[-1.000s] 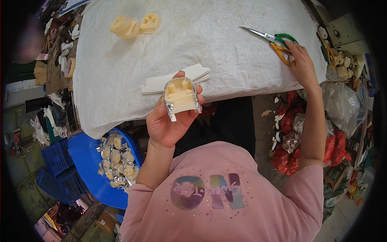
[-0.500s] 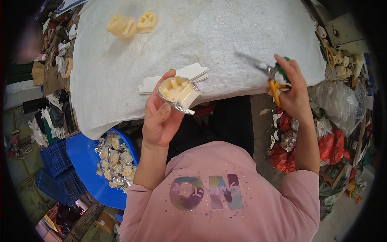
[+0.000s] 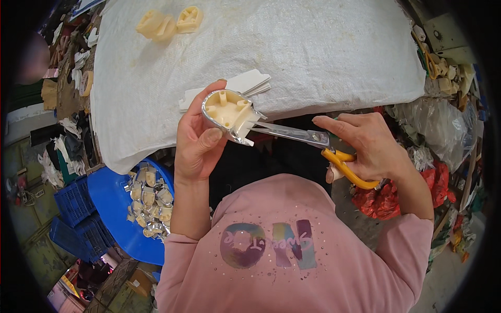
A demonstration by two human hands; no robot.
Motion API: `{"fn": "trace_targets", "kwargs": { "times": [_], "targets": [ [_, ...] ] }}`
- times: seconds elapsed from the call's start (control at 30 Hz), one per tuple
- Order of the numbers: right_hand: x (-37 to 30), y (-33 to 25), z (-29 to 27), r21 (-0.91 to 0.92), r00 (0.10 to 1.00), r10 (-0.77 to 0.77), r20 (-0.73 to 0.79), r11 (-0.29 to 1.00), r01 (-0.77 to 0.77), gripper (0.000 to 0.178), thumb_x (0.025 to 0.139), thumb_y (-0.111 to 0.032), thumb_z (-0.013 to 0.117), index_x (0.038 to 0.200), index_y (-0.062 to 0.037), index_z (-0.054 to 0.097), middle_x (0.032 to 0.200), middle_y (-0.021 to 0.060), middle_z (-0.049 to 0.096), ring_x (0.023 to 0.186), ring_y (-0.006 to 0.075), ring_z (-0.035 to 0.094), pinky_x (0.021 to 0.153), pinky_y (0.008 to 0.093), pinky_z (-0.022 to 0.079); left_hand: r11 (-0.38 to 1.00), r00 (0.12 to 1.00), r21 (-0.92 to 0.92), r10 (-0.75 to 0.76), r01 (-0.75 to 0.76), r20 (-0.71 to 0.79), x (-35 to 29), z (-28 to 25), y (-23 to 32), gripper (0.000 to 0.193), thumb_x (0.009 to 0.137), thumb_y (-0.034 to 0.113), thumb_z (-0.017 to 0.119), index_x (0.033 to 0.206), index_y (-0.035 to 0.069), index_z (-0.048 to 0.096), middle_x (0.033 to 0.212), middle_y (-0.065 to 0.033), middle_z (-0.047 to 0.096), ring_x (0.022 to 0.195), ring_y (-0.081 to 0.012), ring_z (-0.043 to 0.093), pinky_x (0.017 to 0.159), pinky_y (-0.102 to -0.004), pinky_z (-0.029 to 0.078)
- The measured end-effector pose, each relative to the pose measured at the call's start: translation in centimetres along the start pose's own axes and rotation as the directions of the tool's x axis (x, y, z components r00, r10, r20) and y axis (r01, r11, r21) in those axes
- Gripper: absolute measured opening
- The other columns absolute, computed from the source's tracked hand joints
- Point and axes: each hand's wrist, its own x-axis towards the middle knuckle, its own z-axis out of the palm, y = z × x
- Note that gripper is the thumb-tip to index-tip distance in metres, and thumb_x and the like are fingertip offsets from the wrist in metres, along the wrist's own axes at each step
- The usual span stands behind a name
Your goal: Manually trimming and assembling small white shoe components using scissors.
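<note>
My left hand [image 3: 199, 136] grips a cream plastic part [image 3: 227, 110], a hollow cup-like piece with small posts inside and silver foil wrapped round its rim. Its hollow side is turned up, and foil sticks out at its right edge. My right hand [image 3: 368, 143] is closed on scissors [image 3: 302, 135] with a yellow handle. The blade tips reach the right edge of the part; whether they touch the foil is too fine to tell. Just beyond the left hand, white strips [image 3: 249, 81] lie stacked on the white woven sheet [image 3: 334, 62].
Several bare cream parts [image 3: 156, 25] stand at the table's far left. A blue tub [image 3: 112, 208] at lower left holds many foil-edged parts [image 3: 151, 201]. Blue crates [image 3: 73, 206] sit further left. Red bags [image 3: 378, 201] and clear plastic [image 3: 438, 130] lie to the right.
My right hand has brought the scissors down and left, from above the table edge to the part. The left hand has tilted the part slightly, showing more of its inside.
</note>
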Motion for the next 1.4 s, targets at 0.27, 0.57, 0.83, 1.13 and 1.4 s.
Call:
{"fn": "trace_targets", "kwargs": {
  "times": [0.27, 0.57, 0.83, 1.13, 1.4],
  "targets": [
    [0.5, -0.6, -1.5, -0.063, 0.994, -0.075, 0.084, 0.995, 0.081, 0.061, 0.063, -0.033, 0.074, 0.117, -0.0086, 0.06, 0.064, 0.006, 0.055, 0.057, 0.0262, 0.056, 0.049, 0.0374, 0.039, 0.996, 1.0, 0.089, -0.011, 0.011, 0.008, -0.1, 0.2, -0.1, 0.09, 0.068, 0.026, 0.082, 0.135, -0.009, 0.032, 0.119, -0.024, 0.053, 0.112, -0.0329, 0.055, 0.099, -0.0405, 0.043],
    [1.2, 0.7, -1.6, -0.104, 0.973, -0.205, 0.108, 0.971, 0.216, 0.059, 0.062, -0.03, 0.074, 0.116, -0.0136, 0.061, 0.064, 0.0038, 0.053, 0.059, 0.0236, 0.058, 0.049, 0.0366, 0.04, 0.995, 0.997, 0.09, -0.047, 0.042, 0.058, 0.0, 0.3, -0.7, 0.089, 0.07, 0.026, 0.081, 0.135, -0.01, 0.032, 0.118, -0.0245, 0.053, 0.109, -0.0327, 0.057, 0.095, -0.0404, 0.046],
    [1.2, 1.5, -0.8, -0.053, 0.968, -0.243, 0.071, 0.968, 0.247, 0.061, 0.061, -0.031, 0.076, 0.117, -0.0145, 0.06, 0.065, 0.0033, 0.055, 0.062, 0.0233, 0.059, 0.051, 0.036, 0.041, 0.994, 0.993, 0.071, -0.083, 0.077, 0.083, 0.0, 0.2, -0.9, 0.088, 0.07, 0.027, 0.081, 0.135, -0.01, 0.032, 0.118, -0.0249, 0.053, 0.108, -0.0342, 0.058, 0.094, -0.0416, 0.047],
    [0.7, 2.0, 0.4, -0.052, 0.966, -0.257, 0.002, 0.965, 0.257, 0.065, 0.058, -0.038, 0.079, 0.114, -0.0116, 0.059, 0.064, 0.0028, 0.054, 0.057, 0.0227, 0.057, 0.051, 0.0355, 0.04, 0.993, 0.995, 0.092, -0.073, 0.067, 0.062, 0.0, 0.2, -1.2, 0.088, 0.071, 0.028, 0.081, 0.134, -0.009, 0.033, 0.116, -0.0235, 0.054, 0.108, -0.033, 0.058, 0.094, -0.041, 0.047],
    [0.1, 1.8, 0.4, -0.097, 0.974, -0.228, 0.011, 0.969, 0.228, 0.05, 0.065, -0.03, 0.076, 0.108, -0.0112, 0.058, 0.063, 0.0027, 0.056, 0.058, 0.0237, 0.06, 0.05, 0.0362, 0.042, 0.995, 0.99, 0.032, -0.096, 0.093, 0.106, 0.3, 0.0, -1.8, 0.085, 0.07, 0.026, 0.081, 0.134, -0.007, 0.035, 0.117, -0.022, 0.054, 0.108, -0.0327, 0.057, 0.095, -0.0406, 0.046]
  ]
}}
